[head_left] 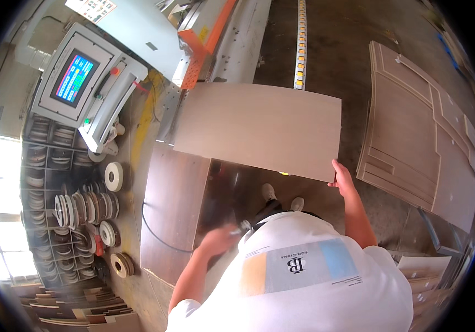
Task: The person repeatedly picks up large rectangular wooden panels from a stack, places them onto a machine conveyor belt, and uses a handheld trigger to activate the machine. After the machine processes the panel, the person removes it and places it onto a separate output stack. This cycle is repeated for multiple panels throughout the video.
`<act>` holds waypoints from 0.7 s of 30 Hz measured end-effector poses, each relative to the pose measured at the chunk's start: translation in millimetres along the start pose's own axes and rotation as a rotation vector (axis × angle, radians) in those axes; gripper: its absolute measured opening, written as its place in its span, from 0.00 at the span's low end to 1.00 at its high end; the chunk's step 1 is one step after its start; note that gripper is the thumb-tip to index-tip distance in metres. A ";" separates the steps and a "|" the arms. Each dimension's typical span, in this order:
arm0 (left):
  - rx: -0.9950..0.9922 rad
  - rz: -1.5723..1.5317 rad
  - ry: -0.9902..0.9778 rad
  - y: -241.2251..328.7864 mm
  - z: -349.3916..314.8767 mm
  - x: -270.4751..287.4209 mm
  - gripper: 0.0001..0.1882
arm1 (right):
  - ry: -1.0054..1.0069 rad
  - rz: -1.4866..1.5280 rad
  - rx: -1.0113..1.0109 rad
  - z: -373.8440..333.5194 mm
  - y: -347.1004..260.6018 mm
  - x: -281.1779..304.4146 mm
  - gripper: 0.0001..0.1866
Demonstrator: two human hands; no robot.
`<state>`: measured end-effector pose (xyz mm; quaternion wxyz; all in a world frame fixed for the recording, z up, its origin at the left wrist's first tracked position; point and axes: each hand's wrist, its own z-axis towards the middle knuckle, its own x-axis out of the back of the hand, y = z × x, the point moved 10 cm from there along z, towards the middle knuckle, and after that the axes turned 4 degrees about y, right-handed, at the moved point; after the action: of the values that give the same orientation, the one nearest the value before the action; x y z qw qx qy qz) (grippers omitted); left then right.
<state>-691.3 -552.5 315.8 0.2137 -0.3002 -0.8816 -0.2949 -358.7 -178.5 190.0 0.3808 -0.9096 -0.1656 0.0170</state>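
Note:
A large beige board [259,127] lies flat across the machine's edge and reaches out to the right. My right hand [344,178] grips its near right corner, thumb on top and fingers underneath. Lower left, close to my shirt, my left hand [219,240] is closed and smeared by motion. From it sticks a small silver air blow gun [243,226], partly hidden by the blur. A black hose [159,238] curves over the brown side table [174,199] toward that hand.
The machine's control panel [74,77] stands at the left, its screen lit. Below it are rolls of edging [85,207] on a wire rack. A roller rail [301,44] runs beyond the board. Stacked panels [409,122] lie at the right.

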 end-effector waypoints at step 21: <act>0.399 -1.318 0.933 -166.4 58.6 59.4 0.11 | 0.066 0.069 0.184 37.1 -1.0 3.3 0.37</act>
<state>-855.3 -598.0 240.4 0.3900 0.4742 -0.7334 -0.2918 -361.7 -151.4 164.7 0.4672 -0.8759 -0.1194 0.0154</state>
